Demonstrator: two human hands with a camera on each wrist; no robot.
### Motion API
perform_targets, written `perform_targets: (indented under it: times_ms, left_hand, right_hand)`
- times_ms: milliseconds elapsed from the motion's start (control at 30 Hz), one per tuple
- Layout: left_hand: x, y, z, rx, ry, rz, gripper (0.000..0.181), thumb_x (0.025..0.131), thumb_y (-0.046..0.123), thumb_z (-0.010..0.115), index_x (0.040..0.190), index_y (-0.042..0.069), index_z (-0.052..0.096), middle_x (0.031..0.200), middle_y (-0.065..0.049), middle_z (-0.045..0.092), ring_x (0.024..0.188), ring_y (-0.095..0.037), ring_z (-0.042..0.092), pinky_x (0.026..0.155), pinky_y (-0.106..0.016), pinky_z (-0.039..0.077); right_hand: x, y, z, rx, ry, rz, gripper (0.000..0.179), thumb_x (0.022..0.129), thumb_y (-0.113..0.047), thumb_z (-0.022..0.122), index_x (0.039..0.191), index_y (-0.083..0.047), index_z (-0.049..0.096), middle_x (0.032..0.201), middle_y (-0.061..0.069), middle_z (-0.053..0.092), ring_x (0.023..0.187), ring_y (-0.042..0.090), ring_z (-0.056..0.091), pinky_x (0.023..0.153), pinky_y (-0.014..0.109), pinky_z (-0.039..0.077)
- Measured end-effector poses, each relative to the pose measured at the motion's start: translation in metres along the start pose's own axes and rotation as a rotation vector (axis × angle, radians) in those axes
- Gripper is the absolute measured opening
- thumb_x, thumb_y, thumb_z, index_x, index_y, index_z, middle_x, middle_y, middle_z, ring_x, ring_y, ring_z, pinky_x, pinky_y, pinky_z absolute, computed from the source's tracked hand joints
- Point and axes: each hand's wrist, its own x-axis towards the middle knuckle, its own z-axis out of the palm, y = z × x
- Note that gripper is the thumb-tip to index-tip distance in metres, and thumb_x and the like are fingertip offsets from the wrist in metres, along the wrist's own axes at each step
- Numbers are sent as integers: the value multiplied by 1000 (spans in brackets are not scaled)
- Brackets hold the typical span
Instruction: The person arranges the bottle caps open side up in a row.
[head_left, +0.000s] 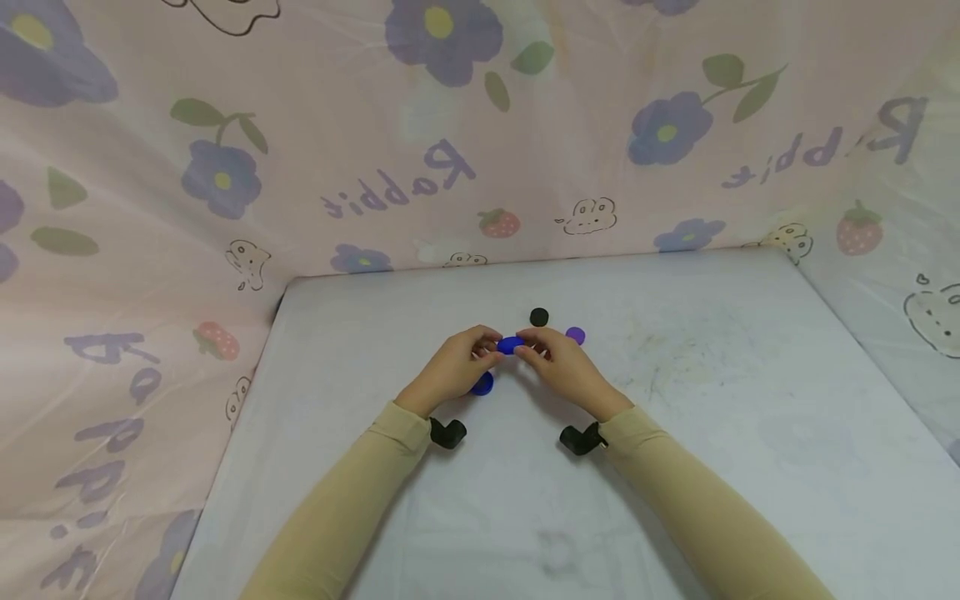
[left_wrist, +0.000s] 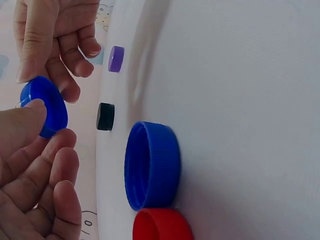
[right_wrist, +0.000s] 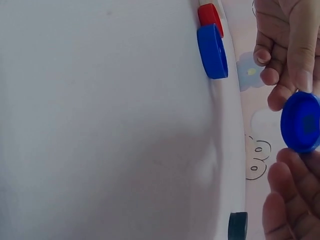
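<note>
Blue cap (head_left: pixel 510 345) pinched by left hand (head_left: pixel 456 365) and right hand (head_left: pixel 562 365) above counter (head_left: pixel 720 467), second blue cap (left_wrist: pixel 166 165) set beside red cap (left_wrist: pixel 174 224)

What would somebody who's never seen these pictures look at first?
Probably the round blue plastic cap that the left hand and right hand hold above the white table. Next, perhaps the pale pink cloth printed with purple flowers, rising behind the table. Then a small round black plastic cap and a small round purple plastic cap, lying near the right hand.
</note>
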Motion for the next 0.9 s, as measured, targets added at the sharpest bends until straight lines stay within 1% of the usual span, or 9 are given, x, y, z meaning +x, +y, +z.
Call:
perform_targets:
  times_ms: [133,200,267,400,500,767,900]
  left_hand:
    - [-1,-2,0,-13,10,6,31,96,30,62,121,12,61,99,5,65,90,-11,58,80,-30,48]
    - [-1,-2,0,-21,12,8,30,97,32,60,120,12,62,100,4,66,89,-11,59,80,-31,49]
    - [-2,-2,0,-27,17,6,30,98,34,57,119,14,63,101,2,67,89,-11,59,79,-31,49]
    - [-2,-2,1,-33,27,-6,28,99,36,55,116,15,64,100,5,67,89,-10,60,78,-32,49]
    - [-2,-2,1,-28,32,-9,28,99,36,55,115,16,64,98,7,67,90,-10,60,79,-32,49]
    - [-3,-3,1,-46,48,12,29,99,34,55,117,14,64,102,-4,69,85,-13,59,77,-33,48]
    - [-5,-3,1,-59,70,28,27,99,32,56,117,14,64,103,-4,69,84,-14,59,76,-33,48]
  right_hand:
    - [0,1,1,12,11,-5,43,99,-37,55,129,-7,61,112,1,63,89,17,58,74,34,49]
    - [-1,1,1,15,27,-3,41,99,-37,54,127,-8,62,113,1,64,89,17,58,74,35,49]
    - [-2,1,1,23,45,3,37,100,-36,53,123,-11,65,109,3,65,86,17,58,72,35,49]
    - [-2,1,2,46,71,14,27,101,-32,52,115,-14,67,98,8,67,79,18,57,65,35,48]
    - [-2,1,2,51,77,12,26,101,-31,52,114,-14,67,97,9,68,78,18,57,64,35,48]
    - [-4,-1,2,54,63,15,26,101,-31,52,113,-14,67,99,9,68,77,18,56,64,35,47]
    - [-4,-2,2,52,58,7,26,101,-28,54,116,-13,67,98,9,69,78,16,59,63,34,48]
